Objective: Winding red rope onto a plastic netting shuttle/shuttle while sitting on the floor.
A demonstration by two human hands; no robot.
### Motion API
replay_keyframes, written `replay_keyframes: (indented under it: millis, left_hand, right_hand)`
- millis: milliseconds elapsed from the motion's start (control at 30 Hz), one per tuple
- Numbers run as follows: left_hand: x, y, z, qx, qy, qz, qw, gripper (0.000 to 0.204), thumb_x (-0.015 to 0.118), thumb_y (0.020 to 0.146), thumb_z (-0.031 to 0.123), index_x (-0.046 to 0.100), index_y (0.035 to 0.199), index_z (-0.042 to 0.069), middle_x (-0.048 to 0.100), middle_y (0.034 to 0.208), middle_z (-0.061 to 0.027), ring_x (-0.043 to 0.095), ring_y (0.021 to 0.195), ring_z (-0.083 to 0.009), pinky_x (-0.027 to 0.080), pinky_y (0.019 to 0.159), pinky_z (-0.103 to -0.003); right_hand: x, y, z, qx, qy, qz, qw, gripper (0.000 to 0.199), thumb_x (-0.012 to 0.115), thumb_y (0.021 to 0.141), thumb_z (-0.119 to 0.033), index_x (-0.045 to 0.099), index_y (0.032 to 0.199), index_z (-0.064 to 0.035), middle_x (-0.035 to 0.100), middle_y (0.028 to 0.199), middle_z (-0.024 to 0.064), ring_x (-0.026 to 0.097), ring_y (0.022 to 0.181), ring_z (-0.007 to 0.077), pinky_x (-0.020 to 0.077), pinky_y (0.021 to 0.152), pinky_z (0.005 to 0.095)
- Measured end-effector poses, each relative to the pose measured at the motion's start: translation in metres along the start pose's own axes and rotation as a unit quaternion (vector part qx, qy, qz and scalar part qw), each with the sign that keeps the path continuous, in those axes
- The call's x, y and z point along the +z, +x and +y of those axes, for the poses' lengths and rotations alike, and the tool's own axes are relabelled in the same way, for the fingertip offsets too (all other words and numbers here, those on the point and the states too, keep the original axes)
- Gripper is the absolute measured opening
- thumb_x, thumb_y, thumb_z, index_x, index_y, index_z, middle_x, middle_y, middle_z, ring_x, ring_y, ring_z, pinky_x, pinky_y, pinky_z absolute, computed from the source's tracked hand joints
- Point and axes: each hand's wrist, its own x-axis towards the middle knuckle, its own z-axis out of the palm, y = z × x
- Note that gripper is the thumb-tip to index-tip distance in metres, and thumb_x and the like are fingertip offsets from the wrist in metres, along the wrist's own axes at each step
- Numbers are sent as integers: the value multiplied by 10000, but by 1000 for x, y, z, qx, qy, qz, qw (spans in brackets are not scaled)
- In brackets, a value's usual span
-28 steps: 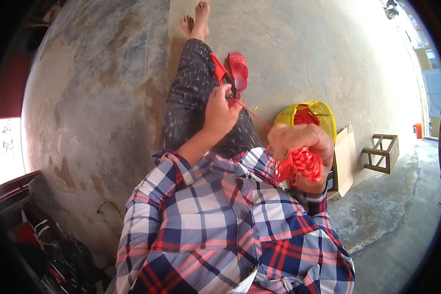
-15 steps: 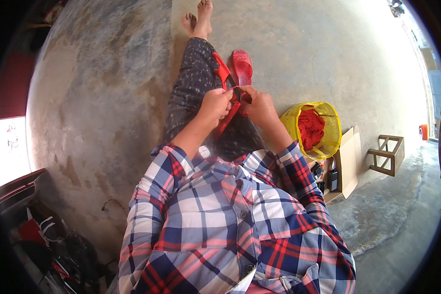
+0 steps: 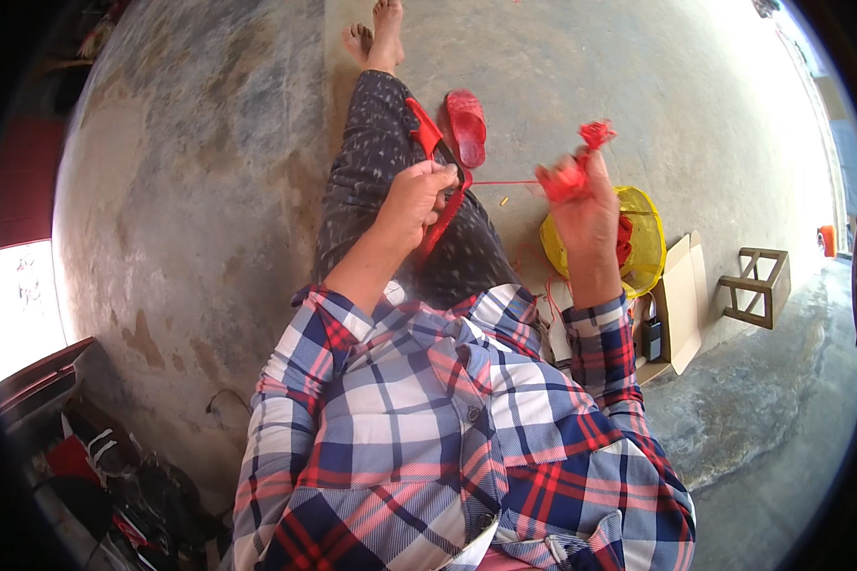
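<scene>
- Up front, the left hand [image 3: 417, 198] is closed in a pinch on one end of a thin red thread [image 3: 505, 182], holding it against a long red strip [image 3: 441, 195] that lies across the lap
- The right hand [image 3: 586, 211] is raised to the right, fingers pressed together around a bunch of red flower-like pieces [image 3: 567, 179], one more [image 3: 596, 133] poking above the fingertips
- The thread runs taut and nearly level between the two hands, so each hand sits at one end of it
- Judged by looks, thread and pieces are light, soft and limp; the thread would slip unless pinched tight near its end, and the pieces could crush if squeezed
- Just beyond the right hand a yellow basket [image 3: 649, 221] with red material stands on the concrete floor [image 3: 200, 190], a red sandal [image 3: 467, 127] lies past the knee, and a cardboard box [image 3: 684, 303] and a small wooden stool [image 3: 756, 285] sit further right
</scene>
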Motion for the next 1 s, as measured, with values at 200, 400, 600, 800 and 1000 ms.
replay_keyframes:
  millis: [200, 400, 600, 800, 1000]
  left_hand:
    - [-10, 11, -1, -113, -38, -34, 992, 407, 401, 982, 463, 523, 880, 89, 653, 772, -167, 315, 373, -43, 219, 340, -191]
    - [-19, -1, -4, -131, -89, -17, 987, 455, 387, 967, 528, 496, 846, 103, 645, 753, -209, 301, 356, -52, 222, 335, -200]
    - [-12, -14, -16, 33, 60, -2, 998, 202, 606, 915, 254, 531, 890, 69, 574, 748, -72, 406, 509, -52, 329, 452, -190]
    - [20, -52, -20, 156, 193, -128, 960, 239, 655, 883, 167, 640, 1093, 53, 606, 918, -40, 575, 844, -116, 472, 769, -273]
    - [3, -42, 12, 169, -169, -143, 961, 177, 568, 927, 82, 625, 1089, 40, 637, 931, -57, 597, 926, -156, 483, 849, -308]
  right_hand:
    - [-21, -62, -3, 156, -14, -42, 987, 203, 475, 982, -337, 550, 971, -149, 342, 550, -50, 355, 497, 105, 334, 543, 275]
    - [-98, -70, -19, 14, 100, 75, 992, 284, 451, 996, -342, 524, 828, -124, 288, 526, -68, 260, 452, 92, 276, 464, 264]
    - [-103, -60, -37, 72, 101, 93, 988, 334, 437, 996, -369, 556, 895, -74, 395, 615, -30, 333, 532, 96, 320, 516, 266]
    - [-8, -59, 50, 341, 9, -72, 937, 372, 479, 948, -432, 557, 904, -71, 570, 721, 74, 575, 680, 213, 460, 637, 353]
    - [-22, -31, 59, 367, -12, -85, 926, 406, 479, 954, -479, 582, 964, -86, 496, 658, -14, 436, 533, 75, 271, 411, 196]
